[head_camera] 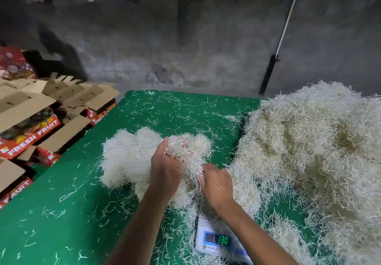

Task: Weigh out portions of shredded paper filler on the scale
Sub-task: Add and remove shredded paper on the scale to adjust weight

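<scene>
A small white digital scale (220, 242) sits at the near edge of the green table (61, 202); its display reads 130. My left hand (167, 167) grips a wad of pale shredded paper (186, 153) lifted above the scale's platform. My right hand (216, 184) is close beside it, its fingers pinching strands that hang from that wad. A separate fluffy clump of shredded paper (127, 157) lies on the table just left of my hands. The scale's platform is mostly hidden by my right wrist and loose strands.
A very large heap of shredded paper (309, 151) covers the right side of the table. Loose strands litter the green surface. Stacked red "Fresh Fruit" cartons with open brown flaps (41, 120) stand off the table's left edge. A grey wall rises behind.
</scene>
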`<state>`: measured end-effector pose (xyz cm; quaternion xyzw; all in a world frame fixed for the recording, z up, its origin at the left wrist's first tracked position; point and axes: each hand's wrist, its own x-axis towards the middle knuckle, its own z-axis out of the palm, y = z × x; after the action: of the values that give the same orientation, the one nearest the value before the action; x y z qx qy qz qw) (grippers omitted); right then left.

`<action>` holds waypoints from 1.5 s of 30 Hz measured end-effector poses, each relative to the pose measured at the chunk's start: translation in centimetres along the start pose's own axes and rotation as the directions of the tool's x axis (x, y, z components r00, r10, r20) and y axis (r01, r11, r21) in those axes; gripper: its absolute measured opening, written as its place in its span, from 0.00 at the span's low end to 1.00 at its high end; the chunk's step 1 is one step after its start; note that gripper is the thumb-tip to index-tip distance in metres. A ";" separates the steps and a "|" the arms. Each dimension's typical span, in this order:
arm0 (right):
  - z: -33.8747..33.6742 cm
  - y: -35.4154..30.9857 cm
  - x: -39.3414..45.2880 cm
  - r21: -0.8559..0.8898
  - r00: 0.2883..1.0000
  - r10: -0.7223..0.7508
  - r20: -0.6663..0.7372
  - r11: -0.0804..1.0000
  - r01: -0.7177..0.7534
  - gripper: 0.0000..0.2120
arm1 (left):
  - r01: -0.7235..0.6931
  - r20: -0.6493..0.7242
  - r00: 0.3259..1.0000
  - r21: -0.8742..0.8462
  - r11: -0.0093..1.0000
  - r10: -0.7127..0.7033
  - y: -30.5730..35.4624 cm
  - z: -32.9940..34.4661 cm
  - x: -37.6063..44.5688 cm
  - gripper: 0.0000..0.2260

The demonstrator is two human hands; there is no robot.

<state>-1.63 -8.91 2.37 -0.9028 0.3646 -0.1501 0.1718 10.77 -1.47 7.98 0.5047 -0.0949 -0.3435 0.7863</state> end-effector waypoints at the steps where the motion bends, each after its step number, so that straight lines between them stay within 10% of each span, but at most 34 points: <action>1: -0.6 0.0 0.2 0.096 0.999 0.037 -0.017 0.995 -0.035 0.11 | -0.104 0.024 0.995 0.226 0.968 0.102 0.1 -0.2 0.0 0.08; 5: -3.4 -0.7 1.0 0.538 0.989 0.103 -0.111 0.843 -0.028 0.22 | -0.182 0.156 0.983 0.725 0.664 0.099 -1.6 -0.8 -0.8 0.07; 11: -6.5 -1.0 0.3 0.812 0.990 0.114 -0.079 0.584 -0.003 0.22 | -0.060 0.192 0.979 0.591 0.804 -0.069 0.0 2.7 -3.7 0.33; 15: -8.0 0.0 -1.0 0.663 0.977 0.131 -0.168 0.748 0.014 0.24 | -0.064 0.058 0.998 0.564 0.823 0.038 1.7 4.4 -3.4 0.42; 20: -9.0 0.2 -2.3 0.754 0.987 0.152 -0.059 0.654 -0.056 0.12 | -0.069 0.196 0.975 0.712 0.699 -0.103 2.2 6.9 -3.0 0.39; 29: -11.5 2.7 -3.2 0.860 0.938 0.337 -0.085 0.499 -0.102 0.09 | 0.135 0.233 0.947 0.340 0.931 -0.223 1.4 6.9 -4.6 0.37; 34: -13.1 2.6 -2.7 0.839 0.981 0.180 -0.076 0.542 -0.035 0.07 | 0.143 0.286 0.934 0.256 0.956 -0.216 0.8 8.6 -6.0 0.28; 41: -13.6 3.9 -2.4 0.835 0.993 0.086 0.076 0.539 -0.110 0.16 | -0.057 0.195 0.976 0.667 0.743 -0.099 -2.4 8.8 -6.4 0.11; 45: -12.5 7.1 -2.1 0.793 0.943 0.333 0.016 0.570 -0.215 0.23 | -0.157 0.349 0.926 0.705 0.692 -0.145 -4.2 7.4 -5.9 0.08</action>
<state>-12.36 -14.69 10.25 -0.6556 0.4082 -0.3265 0.5449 0.83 -4.20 9.03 0.6962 -0.3732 -0.3659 0.4920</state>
